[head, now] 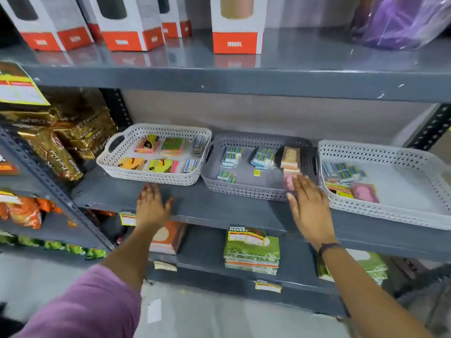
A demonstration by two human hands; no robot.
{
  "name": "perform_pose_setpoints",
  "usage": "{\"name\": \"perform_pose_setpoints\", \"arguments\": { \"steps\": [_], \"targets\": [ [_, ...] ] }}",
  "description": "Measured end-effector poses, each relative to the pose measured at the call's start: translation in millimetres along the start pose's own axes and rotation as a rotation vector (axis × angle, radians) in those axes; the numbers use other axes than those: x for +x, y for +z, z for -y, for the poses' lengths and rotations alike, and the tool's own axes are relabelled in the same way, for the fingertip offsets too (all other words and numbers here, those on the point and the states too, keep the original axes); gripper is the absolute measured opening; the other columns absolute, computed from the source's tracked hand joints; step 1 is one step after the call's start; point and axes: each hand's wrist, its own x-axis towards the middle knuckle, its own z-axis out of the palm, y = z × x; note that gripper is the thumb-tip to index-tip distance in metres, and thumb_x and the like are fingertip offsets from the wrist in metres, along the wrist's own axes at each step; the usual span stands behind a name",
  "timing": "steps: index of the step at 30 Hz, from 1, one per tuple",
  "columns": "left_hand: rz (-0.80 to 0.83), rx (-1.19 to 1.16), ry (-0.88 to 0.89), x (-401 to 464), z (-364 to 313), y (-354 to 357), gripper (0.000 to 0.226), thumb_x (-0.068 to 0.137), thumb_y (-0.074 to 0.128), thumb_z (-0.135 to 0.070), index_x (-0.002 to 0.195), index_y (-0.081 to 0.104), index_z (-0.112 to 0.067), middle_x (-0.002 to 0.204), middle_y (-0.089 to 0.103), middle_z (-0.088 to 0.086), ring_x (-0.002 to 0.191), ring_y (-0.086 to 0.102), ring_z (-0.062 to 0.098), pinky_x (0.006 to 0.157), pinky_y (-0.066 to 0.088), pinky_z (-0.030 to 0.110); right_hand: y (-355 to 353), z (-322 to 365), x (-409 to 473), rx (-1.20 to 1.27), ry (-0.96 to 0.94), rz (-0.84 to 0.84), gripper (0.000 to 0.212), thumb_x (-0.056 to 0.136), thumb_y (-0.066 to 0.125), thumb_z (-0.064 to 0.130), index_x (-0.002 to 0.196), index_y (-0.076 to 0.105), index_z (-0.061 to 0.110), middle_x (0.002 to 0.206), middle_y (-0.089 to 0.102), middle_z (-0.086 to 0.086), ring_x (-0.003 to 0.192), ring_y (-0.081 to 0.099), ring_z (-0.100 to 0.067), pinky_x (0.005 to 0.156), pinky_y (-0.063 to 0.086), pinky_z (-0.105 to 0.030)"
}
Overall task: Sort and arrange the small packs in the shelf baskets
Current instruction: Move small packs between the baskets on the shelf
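Three perforated baskets stand side by side on the middle grey shelf. The left white basket [148,178] holds yellow, green, orange and pink packs [172,146]. The middle grey basket [244,190] holds blue-and-white packs [231,156], a tan pack [290,157] and a pink pack [288,182]. The right white basket [380,211] holds blue, yellow and pink packs [364,192] in its left part. My left hand [151,206] hovers open in front of the left basket. My right hand [309,205] is open, fingers over the middle basket's front right corner. Both hands hold nothing.
Boxed bottles [237,25] line the shelf above, beside a purple wrapped item [402,20]. Gold snack bags [61,145] and orange bags [24,211] fill the rack at the left. Green packets [251,250] and an orange box [168,237] lie on the shelf below.
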Motion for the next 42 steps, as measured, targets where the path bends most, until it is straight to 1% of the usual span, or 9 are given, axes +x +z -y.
{"name": "perform_pose_setpoints", "arguments": {
  "steps": [7,11,13,16,28,32,34,36,42],
  "targets": [
    [0.048,0.025,-0.060,16,7,22,0.075,0.093,0.032,-0.051,0.145,0.017,0.000,0.154,0.014,0.023,0.141,0.016,0.036,0.115,0.017,0.047,-19,-71,46,0.089,0.296,-0.030,0.026,0.087,0.045,0.009,0.103,0.063,0.001,0.110,0.064,-0.026,0.101,0.060,-0.041,0.079,0.051,-0.044],
    [0.067,0.032,-0.083,20,6,22,0.075,0.092,0.032,-0.051,0.145,0.017,0.000,0.154,0.013,0.023,0.141,0.015,0.037,0.115,0.015,0.047,-31,-111,67,0.030,0.431,0.356,0.043,0.085,0.045,-0.003,0.124,0.059,0.005,0.130,0.058,-0.023,0.120,0.055,-0.036,0.095,0.045,-0.037],
    [0.076,0.025,-0.093,19,5,22,0.074,0.093,0.032,-0.050,0.146,0.016,0.000,0.155,0.012,0.022,0.142,0.013,0.035,0.115,0.014,0.047,-28,-122,77,0.008,0.308,0.617,0.046,0.088,0.050,0.006,0.133,0.053,0.013,0.142,0.050,-0.015,0.129,0.048,-0.030,0.104,0.038,-0.032],
    [0.083,0.025,-0.092,18,5,22,0.073,0.094,0.031,-0.049,0.146,0.014,-0.001,0.155,0.010,0.021,0.143,0.012,0.035,0.116,0.013,0.047,-23,-128,89,0.000,0.156,0.765,0.041,0.089,0.053,0.011,0.130,0.054,0.013,0.142,0.050,-0.011,0.129,0.047,-0.028,0.106,0.036,-0.031],
    [0.107,0.075,-0.096,14,0,19,0.075,0.094,0.021,-0.053,0.147,0.007,-0.003,0.156,0.005,0.020,0.144,0.007,0.033,0.117,0.008,0.046,-12,-147,97,-0.058,0.124,0.686,0.070,0.076,0.066,0.020,0.142,0.040,0.018,0.141,0.050,-0.016,0.124,0.052,-0.033,0.101,0.045,-0.037],
    [0.114,0.059,-0.106,11,-2,14,0.074,0.094,0.020,-0.052,0.148,0.005,-0.004,0.157,0.003,0.018,0.144,0.006,0.031,0.118,0.007,0.044,-29,-145,83,0.121,0.161,0.477,0.038,0.071,0.057,0.046,0.093,0.065,0.016,0.095,0.070,-0.015,0.080,0.059,-0.023,0.070,0.041,-0.027],
    [0.105,0.058,-0.108,10,-2,13,0.074,0.094,0.021,-0.052,0.148,0.006,-0.004,0.157,0.005,0.018,0.144,0.007,0.031,0.118,0.007,0.043,-46,-134,82,0.298,0.284,0.333,0.030,0.073,0.069,0.037,0.087,0.066,0.011,0.087,0.071,-0.020,0.080,0.060,-0.024,0.072,0.041,-0.028],
    [0.089,0.062,-0.103,9,-3,12,0.074,0.094,0.021,-0.052,0.148,0.007,-0.004,0.156,0.007,0.018,0.144,0.009,0.031,0.117,0.009,0.043,-60,-117,89,0.400,0.316,0.190,0.045,0.066,0.064,0.050,0.084,0.064,0.009,0.078,0.070,-0.019,0.080,0.061,-0.021,0.074,0.043,-0.029],
    [0.092,0.046,-0.097,8,-2,11,0.074,0.094,0.021,-0.052,0.148,0.007,-0.004,0.157,0.006,0.018,0.144,0.008,0.031,0.117,0.008,0.044,-41,10,154,0.642,0.117,0.147,0.053,0.066,0.072,0.049,0.110,0.065,0.020,0.111,0.071,-0.001,0.104,0.063,-0.014,0.090,0.048,-0.016]
  ]
}}
